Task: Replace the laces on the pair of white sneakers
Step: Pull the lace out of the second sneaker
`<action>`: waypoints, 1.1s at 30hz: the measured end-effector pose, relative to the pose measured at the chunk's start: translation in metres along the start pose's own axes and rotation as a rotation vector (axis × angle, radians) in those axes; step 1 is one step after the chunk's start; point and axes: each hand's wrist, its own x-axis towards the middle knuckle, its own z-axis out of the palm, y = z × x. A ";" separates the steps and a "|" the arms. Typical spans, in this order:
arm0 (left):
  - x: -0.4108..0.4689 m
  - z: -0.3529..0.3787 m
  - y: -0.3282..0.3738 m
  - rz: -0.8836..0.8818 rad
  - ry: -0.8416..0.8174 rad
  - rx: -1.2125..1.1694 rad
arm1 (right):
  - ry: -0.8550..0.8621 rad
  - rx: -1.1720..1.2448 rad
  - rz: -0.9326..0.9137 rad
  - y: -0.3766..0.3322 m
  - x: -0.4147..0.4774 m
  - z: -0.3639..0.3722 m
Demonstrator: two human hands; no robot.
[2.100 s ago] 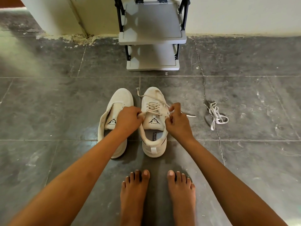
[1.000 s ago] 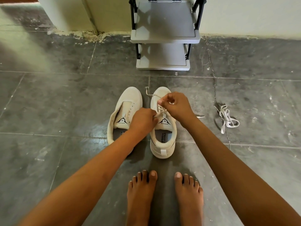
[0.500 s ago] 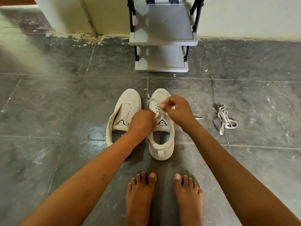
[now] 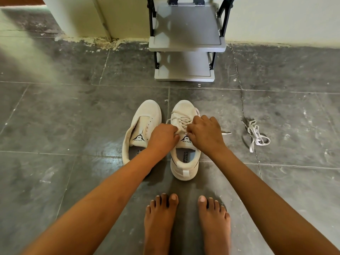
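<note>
Our left hand and right hand both pinch the lace on the right sneaker, so we pull evenly and keep it flat.

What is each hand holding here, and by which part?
Left hand and right hand both pinch the lace of the laced sneaker, near its top eyelets.

— What's different on my feed?
— My right hand. A second ago I had it up near the toe of the laced shoe, lifting the lace. It has come back down to the tongue, almost touching my left hand.
— And the lace?
— Looser, draped across the toe.
</note>
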 end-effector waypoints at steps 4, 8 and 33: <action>0.005 0.003 0.001 0.018 -0.009 0.095 | 0.104 0.375 0.187 -0.003 0.005 -0.016; 0.007 0.008 -0.001 0.010 0.006 0.240 | 0.241 1.145 0.248 -0.011 0.011 -0.039; 0.011 0.011 0.003 0.011 0.007 0.160 | 0.038 0.620 0.168 0.000 0.002 -0.018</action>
